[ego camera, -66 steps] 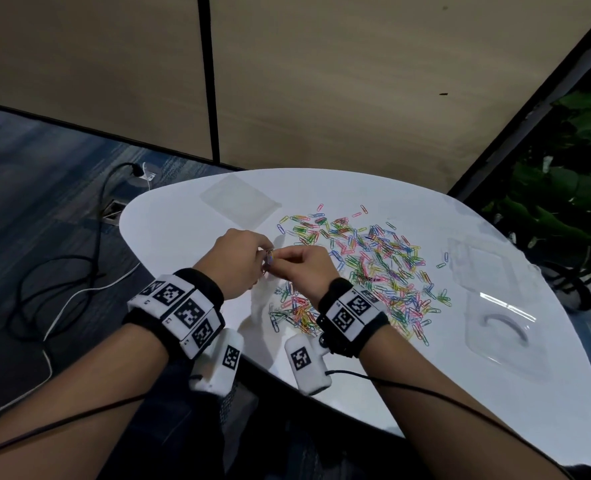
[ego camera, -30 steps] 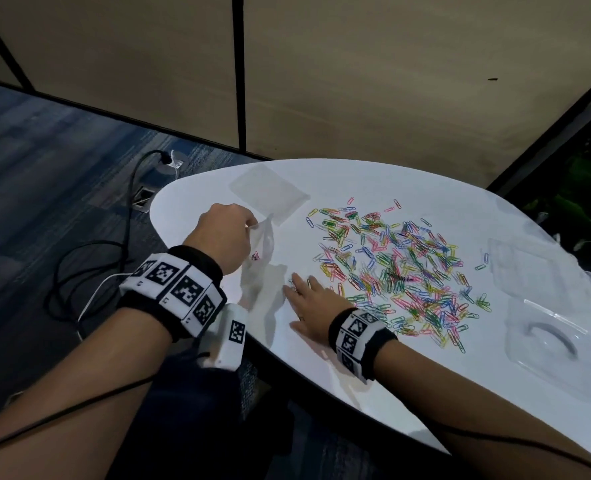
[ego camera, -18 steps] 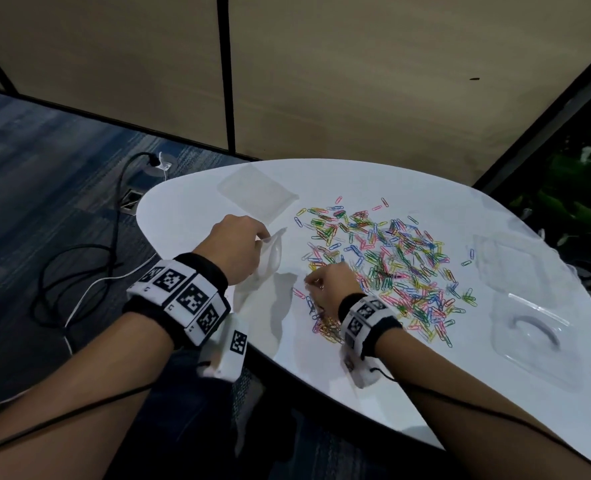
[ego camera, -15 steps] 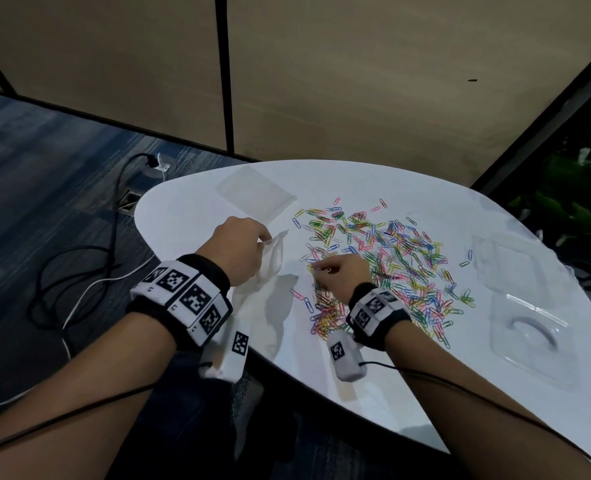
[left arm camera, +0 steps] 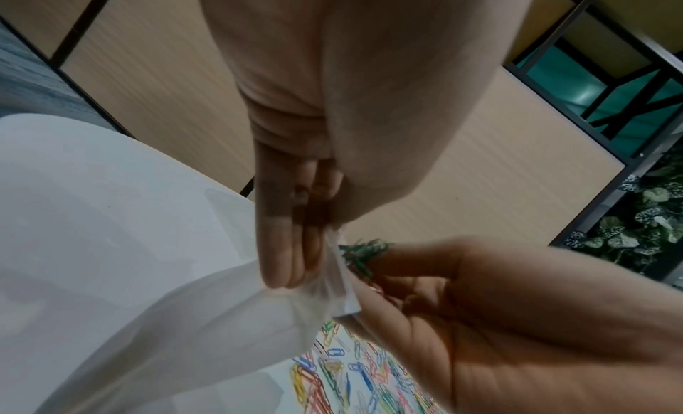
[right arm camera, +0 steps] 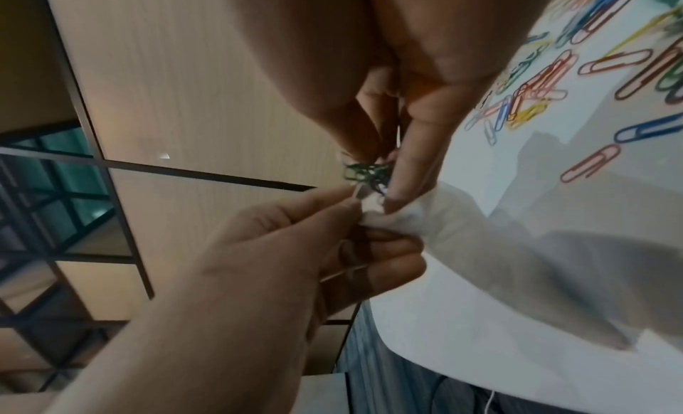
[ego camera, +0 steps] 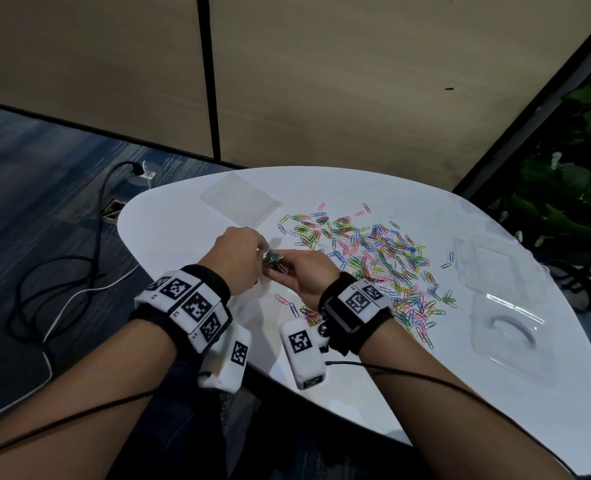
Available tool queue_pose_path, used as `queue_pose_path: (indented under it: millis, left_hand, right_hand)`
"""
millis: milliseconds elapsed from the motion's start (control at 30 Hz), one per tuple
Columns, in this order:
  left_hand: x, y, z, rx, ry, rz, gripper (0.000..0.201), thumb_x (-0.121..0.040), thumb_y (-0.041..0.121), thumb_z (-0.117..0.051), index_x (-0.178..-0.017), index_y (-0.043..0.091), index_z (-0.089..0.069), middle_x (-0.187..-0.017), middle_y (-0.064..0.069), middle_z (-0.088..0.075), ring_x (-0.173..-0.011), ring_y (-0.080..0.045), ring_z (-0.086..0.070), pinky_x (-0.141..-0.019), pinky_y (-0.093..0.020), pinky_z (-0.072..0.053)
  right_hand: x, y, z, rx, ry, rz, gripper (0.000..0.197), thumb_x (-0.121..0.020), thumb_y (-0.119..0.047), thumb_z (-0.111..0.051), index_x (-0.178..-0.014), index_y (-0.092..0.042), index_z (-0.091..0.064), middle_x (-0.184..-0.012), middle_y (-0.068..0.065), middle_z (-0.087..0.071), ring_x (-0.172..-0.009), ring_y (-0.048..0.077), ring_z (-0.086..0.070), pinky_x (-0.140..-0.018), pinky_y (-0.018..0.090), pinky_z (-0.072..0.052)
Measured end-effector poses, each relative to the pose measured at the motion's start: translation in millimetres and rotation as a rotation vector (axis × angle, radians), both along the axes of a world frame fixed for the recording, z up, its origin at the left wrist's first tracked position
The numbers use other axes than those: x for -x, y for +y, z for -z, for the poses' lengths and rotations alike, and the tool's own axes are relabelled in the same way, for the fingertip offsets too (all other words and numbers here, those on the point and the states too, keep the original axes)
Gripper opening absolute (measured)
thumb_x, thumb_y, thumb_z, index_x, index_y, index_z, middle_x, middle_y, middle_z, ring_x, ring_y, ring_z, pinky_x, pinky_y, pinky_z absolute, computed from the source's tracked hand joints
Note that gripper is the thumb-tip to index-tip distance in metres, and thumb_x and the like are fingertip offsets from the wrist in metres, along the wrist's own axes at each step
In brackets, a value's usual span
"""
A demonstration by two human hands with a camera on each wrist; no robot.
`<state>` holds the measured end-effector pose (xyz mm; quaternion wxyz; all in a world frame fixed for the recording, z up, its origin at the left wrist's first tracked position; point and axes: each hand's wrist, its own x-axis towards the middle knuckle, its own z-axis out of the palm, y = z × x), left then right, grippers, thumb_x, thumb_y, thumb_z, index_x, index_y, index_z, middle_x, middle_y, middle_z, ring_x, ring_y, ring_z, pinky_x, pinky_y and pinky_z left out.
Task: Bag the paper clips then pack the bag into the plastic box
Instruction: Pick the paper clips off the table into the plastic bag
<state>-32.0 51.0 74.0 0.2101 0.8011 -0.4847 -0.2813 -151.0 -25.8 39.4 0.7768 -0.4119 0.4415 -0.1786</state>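
My left hand (ego camera: 239, 258) pinches the top edge of a clear plastic bag (left arm camera: 207, 312) above the near left of the white table (ego camera: 373, 382). My right hand (ego camera: 304, 271) pinches a small bunch of paper clips (right arm camera: 366, 173) right at the bag's mouth (left arm camera: 341, 277). A wide scatter of coloured paper clips (ego camera: 373, 258) lies on the table to the right of both hands. The clear plastic box (ego camera: 508, 327) lies open at the right edge of the table.
A second flat clear bag (ego camera: 240, 199) lies at the far left of the table. Cables (ego camera: 62, 289) trail over the blue carpet on the left. A beige partition wall stands behind the table and a plant (ego camera: 571, 188) at the right.
My right hand has picked clips out of the scatter and carried them left to the bag's mouth. My left hand has kept its hold on the bag.
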Motion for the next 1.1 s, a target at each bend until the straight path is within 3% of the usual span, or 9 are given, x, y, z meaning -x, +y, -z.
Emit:
queue_pose_path:
  millis: [67,200,267,367,500,667,833,933,1100]
  left_hand:
    - [1,0,0,-0.002,-0.004,0.006,0.03,-0.093,0.008,-0.048,-0.092,0.016,-0.077,-0.082,-0.016,-0.075,-0.076,-0.034,-0.074,-0.079,-0.041,-0.062]
    - [3,-1,-2,-0.008,-0.006,0.02,0.031,-0.094,0.008,-0.048,-0.099,0.016,-0.078,-0.089,-0.019,-0.075,-0.086,-0.038,-0.072,-0.084,-0.043,-0.061]
    - [3,0,-3,-0.001,0.013,0.025,0.032,-0.095,0.007,-0.049,-0.099,0.016,-0.079,-0.083,-0.017,-0.076,-0.079,-0.035,-0.073,-0.08,-0.042,-0.062]
    - [4,0,-2,0.01,0.032,0.033,0.033,-0.094,0.005,-0.048,-0.097,0.015,-0.079,-0.077,-0.013,-0.076,-0.07,-0.03,-0.075,-0.074,-0.041,-0.064]
    - [3,1,-3,0.016,0.007,0.037,0.032,-0.094,0.005,-0.048,-0.099,0.015,-0.078,-0.084,-0.016,-0.075,-0.081,-0.035,-0.072,-0.081,-0.042,-0.062]
    - [2,2,-3,0.023,0.008,0.04,0.033,-0.094,0.004,-0.047,-0.1,0.013,-0.078,-0.085,-0.017,-0.073,-0.083,-0.036,-0.071,-0.08,-0.043,-0.062]
    - [-1,3,-4,0.036,0.008,0.021,0.032,-0.096,0.004,-0.047,-0.104,0.012,-0.077,-0.088,-0.017,-0.074,-0.085,-0.036,-0.071,-0.084,-0.043,-0.06]
    - [-4,5,-4,0.035,0.007,0.006,0.033,-0.096,0.004,-0.046,-0.107,0.011,-0.077,-0.088,-0.017,-0.075,-0.089,-0.035,-0.07,-0.086,-0.043,-0.059]
    - [-10,7,-3,0.034,-0.015,-0.037,0.033,-0.098,0.008,-0.047,-0.117,0.014,-0.073,-0.095,-0.018,-0.074,-0.094,-0.036,-0.071,-0.089,-0.043,-0.059]
  right_hand:
    - [-4,0,0,0.05,0.101,-0.057,0.03,-0.087,0.002,-0.059,-0.115,0.012,-0.06,-0.103,0.02,-0.062,-0.091,0.025,-0.064,-0.093,0.037,-0.056]
    - [-7,7,-7,0.344,0.329,-0.217,0.016,-0.061,-0.007,-0.066,-0.072,-0.011,-0.077,-0.087,0.021,-0.073,-0.086,0.034,-0.07,-0.091,0.049,-0.056]
    - [-6,6,-11,0.555,0.474,-0.282,0.013,-0.067,-0.011,-0.067,-0.072,-0.015,-0.079,-0.074,0.015,-0.074,-0.07,0.026,-0.069,-0.076,0.037,-0.061]
    - [-3,4,-15,0.789,0.612,-0.307,0.015,-0.079,-0.008,-0.064,-0.082,-0.01,-0.078,-0.061,0.004,-0.063,-0.053,0.014,-0.054,-0.048,0.018,-0.046]
    - [-4,7,-12,0.864,0.608,-0.325,0.016,-0.08,-0.011,-0.069,-0.093,-0.012,-0.078,-0.065,-0.004,-0.06,-0.052,-0.002,-0.048,-0.044,0.002,-0.032]
    - [-11,8,-10,0.95,0.652,-0.376,0.016,-0.081,-0.007,-0.065,-0.089,-0.011,-0.079,-0.082,0.008,-0.074,-0.069,0.015,-0.058,-0.061,0.017,-0.041]
    - [-15,6,-3,1.0,0.672,-0.416,0.024,-0.086,-0.005,-0.057,-0.096,-0.014,-0.076,-0.097,0.01,-0.071,-0.079,0.02,-0.061,-0.065,0.017,-0.041]
    - [-12,7,-3,1.027,0.651,-0.502,0.034,-0.085,-0.001,-0.051,-0.107,-0.015,-0.073,-0.105,0.006,-0.07,-0.093,0.02,-0.065,-0.082,0.024,-0.051]
    - [2,2,-5,0.935,0.264,-0.244,0.034,-0.081,0.007,-0.054,-0.096,-0.013,-0.077,-0.097,0.004,-0.075,-0.088,0.017,-0.072,-0.086,0.033,-0.058]
